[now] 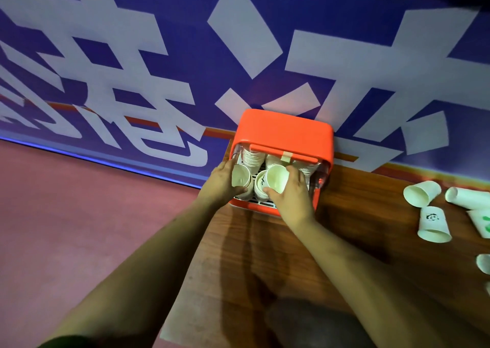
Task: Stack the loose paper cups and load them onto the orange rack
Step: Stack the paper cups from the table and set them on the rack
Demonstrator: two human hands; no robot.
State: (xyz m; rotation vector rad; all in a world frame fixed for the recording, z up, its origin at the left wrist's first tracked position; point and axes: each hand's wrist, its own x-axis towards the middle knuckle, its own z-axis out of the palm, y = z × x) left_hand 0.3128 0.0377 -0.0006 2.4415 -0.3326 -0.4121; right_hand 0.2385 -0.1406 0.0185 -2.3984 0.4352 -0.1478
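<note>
Both hands reach into the orange rack (285, 129) on the bench (344, 228). The left hand (220, 182) has its fingers curled round one paper cup (240, 177); the right hand (294, 191) grips another cup (277, 178).

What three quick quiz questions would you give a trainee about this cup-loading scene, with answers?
1. True or false: the left hand grips the left cup and the right hand grips the right cup, both at the rack.
2. Where do the loose cups lie? A: left of the rack. B: on the table, right of the rack. C: on top of the rack.
3. What fills the rack's back row?
Key: 1 true; 2 B; 3 stacked cups.
</note>
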